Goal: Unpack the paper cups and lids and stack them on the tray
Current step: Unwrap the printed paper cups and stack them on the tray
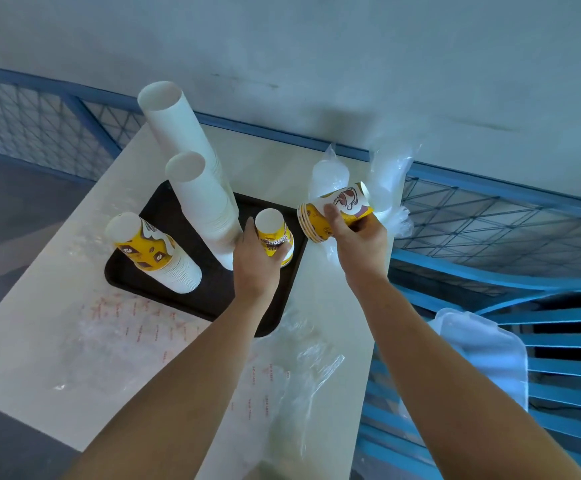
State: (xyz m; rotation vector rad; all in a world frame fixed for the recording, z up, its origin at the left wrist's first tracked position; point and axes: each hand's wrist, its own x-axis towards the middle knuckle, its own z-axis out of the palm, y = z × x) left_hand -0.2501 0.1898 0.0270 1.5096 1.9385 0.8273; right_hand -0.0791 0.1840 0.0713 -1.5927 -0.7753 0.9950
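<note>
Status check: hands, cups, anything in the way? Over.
Left hand grips short yellow stack on tray. Right hand holds nested cups sideways, off tray. Plastic wrap behind them, nothing blocking.

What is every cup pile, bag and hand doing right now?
Dark brown tray: flat on white table.
Tallest white paper cup stack: upside down on tray.
Shorter white paper cup stack: upside down on tray.
Left yellow printed cup stack: upside down, untouched.
Small yellow printed cup stack: on tray, gripped by left hand.
Sideways yellow printed cups: held by right hand, off tray.
Clear plastic sleeve: crumpled, behind held cups.
</note>
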